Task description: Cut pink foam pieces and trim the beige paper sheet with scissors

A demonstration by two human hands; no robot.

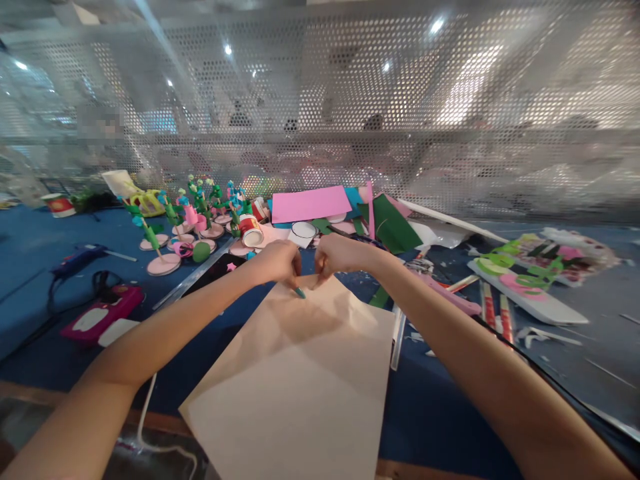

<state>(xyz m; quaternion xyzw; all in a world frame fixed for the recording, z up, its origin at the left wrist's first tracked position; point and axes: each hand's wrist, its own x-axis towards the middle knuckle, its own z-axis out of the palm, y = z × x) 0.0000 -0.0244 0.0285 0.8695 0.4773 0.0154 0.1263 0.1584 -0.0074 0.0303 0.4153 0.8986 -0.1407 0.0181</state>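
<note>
A large cream sheet of paper (pixel 300 380) stretches toward me, its near end out past the table's front edge. At its far edge my left hand (pixel 280 261) is closed, fingertips pinching the paper. Close beside it my right hand (pixel 340 257) also pinches that edge, fingers bent down. A small teal thing (pixel 299 292) shows under the left fingertips; it may be a fingernail. The paper is creased near the right hand. Just left of the left hand, a small pink star (pixel 231 267) lies on a dark flat object.
Several small craft flowers on round pink bases (pixel 163 264) stand at the left, near a magenta box (pixel 107 313) with cables. Behind the hands lie a pink sheet (pixel 311 204) and a green sheet (pixel 395 223). A white board (pixel 530 293) with paper cutouts is right. Perforated metal mesh (pixel 320 100) rises behind.
</note>
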